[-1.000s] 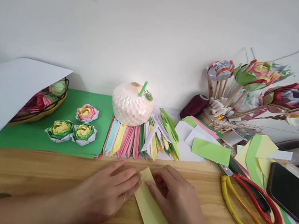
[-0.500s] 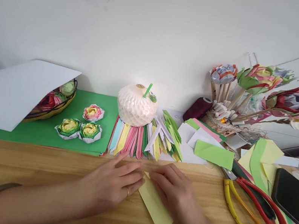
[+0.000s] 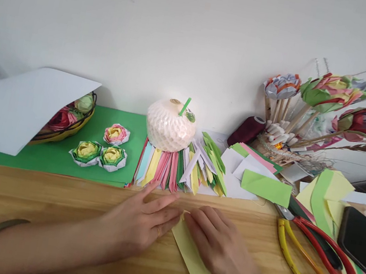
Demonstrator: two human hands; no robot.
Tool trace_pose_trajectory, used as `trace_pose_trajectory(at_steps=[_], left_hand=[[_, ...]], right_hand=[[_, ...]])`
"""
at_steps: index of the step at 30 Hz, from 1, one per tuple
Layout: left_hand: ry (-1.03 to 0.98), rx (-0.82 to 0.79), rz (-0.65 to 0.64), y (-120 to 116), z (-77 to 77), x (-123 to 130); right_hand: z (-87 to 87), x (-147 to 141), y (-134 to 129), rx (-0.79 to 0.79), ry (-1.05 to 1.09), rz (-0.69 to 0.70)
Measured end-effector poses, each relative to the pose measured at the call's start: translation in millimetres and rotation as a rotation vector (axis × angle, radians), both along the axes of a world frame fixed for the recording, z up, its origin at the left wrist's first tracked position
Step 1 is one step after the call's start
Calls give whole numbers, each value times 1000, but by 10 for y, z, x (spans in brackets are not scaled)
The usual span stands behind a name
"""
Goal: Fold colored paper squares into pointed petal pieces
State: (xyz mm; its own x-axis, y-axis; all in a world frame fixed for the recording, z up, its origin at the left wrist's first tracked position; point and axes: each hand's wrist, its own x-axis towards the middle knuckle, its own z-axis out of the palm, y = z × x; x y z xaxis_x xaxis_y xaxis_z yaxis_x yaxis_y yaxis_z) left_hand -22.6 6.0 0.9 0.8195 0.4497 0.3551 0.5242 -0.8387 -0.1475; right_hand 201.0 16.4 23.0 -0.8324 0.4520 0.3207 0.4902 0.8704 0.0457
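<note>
A pale yellow paper strip (image 3: pixel 189 255) lies slanted on the wooden table, its upper end between my hands. My left hand (image 3: pixel 142 223) touches that upper end from the left with fingertips, its fingers spread. Against the strip's right side rests my right hand (image 3: pixel 217 238), fingers together and bent over the paper near its top; the thumb is mostly hidden. Just beyond, folded paper strips (image 3: pixel 172 172) in pink, yellow, white and green fan out below a white textured round pot (image 3: pixel 170 128) with a green stick.
Left: green sheets (image 3: pixel 55 165), three paper flowers (image 3: pixel 112 158), a basket (image 3: pixel 75 130) under white paper (image 3: pixel 15 109). Right: red-and-yellow-handled scissors (image 3: pixel 326 247), a phone (image 3: pixel 364 242), paper pieces (image 3: pixel 266 187), a maroon thread spool (image 3: pixel 247 131) and paper flowers on sticks (image 3: pixel 331 91).
The view has shifted slightly, so the items on the right appear farther right. Both hands remain at the yellow strip's upper end; my right fingers have moved slightly along it.
</note>
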Motion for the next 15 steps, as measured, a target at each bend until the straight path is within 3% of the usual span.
trace_pose_trajectory(at_steps=[9, 15], left_hand=[[-40, -12, -9, 6, 50, 31], [-93, -17, 30, -20, 41, 95]], right_hand=[[18, -16, 18, -3, -20, 20], [22, 22, 56, -159, -12, 13]])
